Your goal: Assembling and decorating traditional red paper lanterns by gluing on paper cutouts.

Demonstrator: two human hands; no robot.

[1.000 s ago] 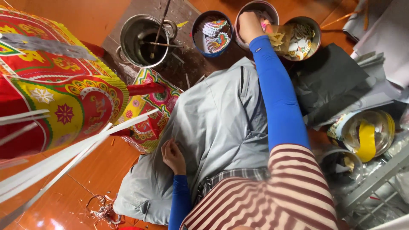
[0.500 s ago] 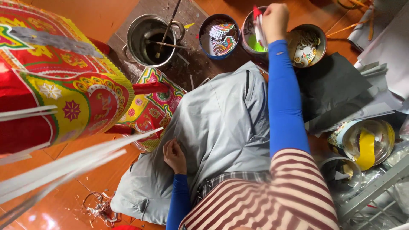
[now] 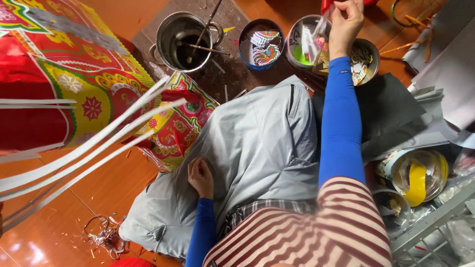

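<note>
Work area: an orange tiled floor [image 3: 54, 232] with a dark mat carrying a steel pot [image 3: 185, 42] of brushes and several bowls of paper cut-outs. The right hand [image 3: 346, 22] is raised over a steel bowl [image 3: 304, 47], fingers pinched shut on a small clear plastic bag [image 3: 316, 37]. The left hand [image 3: 200, 175] rests loosely curled on the grey-trousered knee, holding nothing. The large patterned red lantern [image 3: 64, 84] looks largely papered; white strips [image 3: 84, 148] remain unattached.
</note>
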